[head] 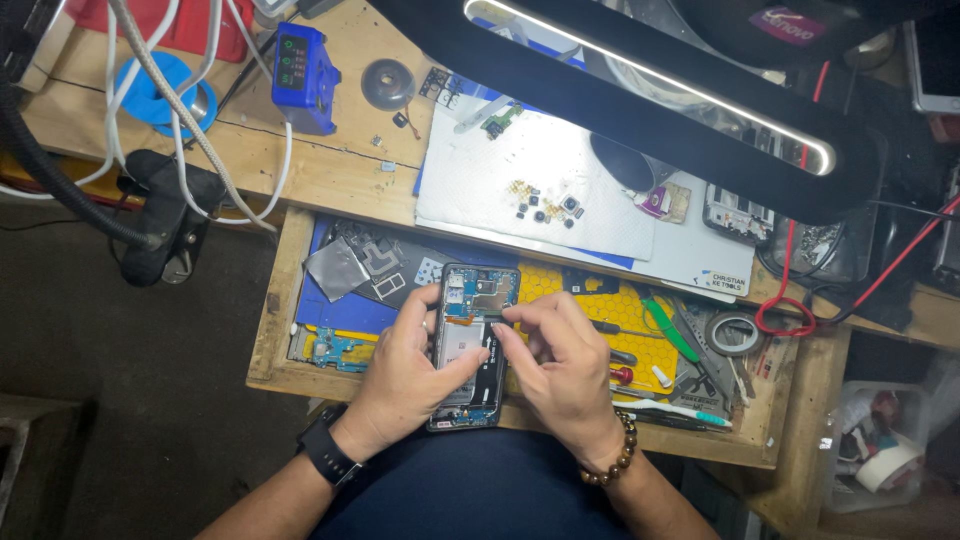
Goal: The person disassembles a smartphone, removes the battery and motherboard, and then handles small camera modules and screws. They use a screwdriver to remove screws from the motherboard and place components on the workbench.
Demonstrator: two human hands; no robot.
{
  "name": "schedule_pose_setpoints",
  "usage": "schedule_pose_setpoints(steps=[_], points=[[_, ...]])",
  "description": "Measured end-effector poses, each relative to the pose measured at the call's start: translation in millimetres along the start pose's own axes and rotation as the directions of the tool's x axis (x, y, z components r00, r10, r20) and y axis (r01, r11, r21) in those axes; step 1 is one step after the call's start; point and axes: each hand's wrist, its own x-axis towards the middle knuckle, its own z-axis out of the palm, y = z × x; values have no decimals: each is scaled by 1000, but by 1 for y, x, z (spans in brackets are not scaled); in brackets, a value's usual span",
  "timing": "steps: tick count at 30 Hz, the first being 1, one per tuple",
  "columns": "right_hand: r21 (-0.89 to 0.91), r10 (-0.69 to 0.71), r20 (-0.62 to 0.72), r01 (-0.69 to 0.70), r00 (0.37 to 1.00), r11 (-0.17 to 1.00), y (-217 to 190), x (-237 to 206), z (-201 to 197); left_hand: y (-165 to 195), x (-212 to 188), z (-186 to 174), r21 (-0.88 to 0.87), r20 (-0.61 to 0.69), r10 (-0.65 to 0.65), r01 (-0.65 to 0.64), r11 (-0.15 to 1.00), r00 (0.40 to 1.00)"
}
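Note:
An opened smartphone [472,300] with its back cover off shows circuit boards and flex cables. My left hand [405,375], with a black watch on the wrist, grips the phone along its left edge, thumb across the middle. My right hand [560,365], wearing a brown bead bracelet, rests on the phone's right side, its fingertips pinched over a connector near the upper board. The phone's lower end [465,415] shows between both hands, over the wooden drawer [275,300].
The drawer holds a blue mat [335,310], a yellow honeycomb mat [610,310], a loose circuit board [335,350], green tweezers [670,330] and a tape roll [735,333]. Above lie a white sheet with small parts [545,205], a blue device [303,75] and a black lamp bar [650,90].

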Motion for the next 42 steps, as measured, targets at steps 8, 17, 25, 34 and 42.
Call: schedule_pose_setpoints(steps=[8, 17, 25, 34, 42], points=[[189, 298, 24, -297, 954, 936, 7, 0, 6, 6, -1, 0, 74, -12, -21, 21, 997, 1000], [207, 377, 38, -376, 926, 903, 12, 0, 7, 9, -1, 0, 84, -2, -16, 16, 996, 1000], [358, 377, 93, -384, 921, 851, 21, -3, 8, 11, 0, -1, 119, 3, -24, 24, 993, 1000], [-8, -67, 46, 67, 997, 998, -5, 21, -11, 15, 1, -1, 152, 4, -47, 46, 987, 999], [-73, -147, 117, 156, 982, 985, -17, 35, -13, 14, -2, -2, 196, 24, 15, -20, 980, 1000]])
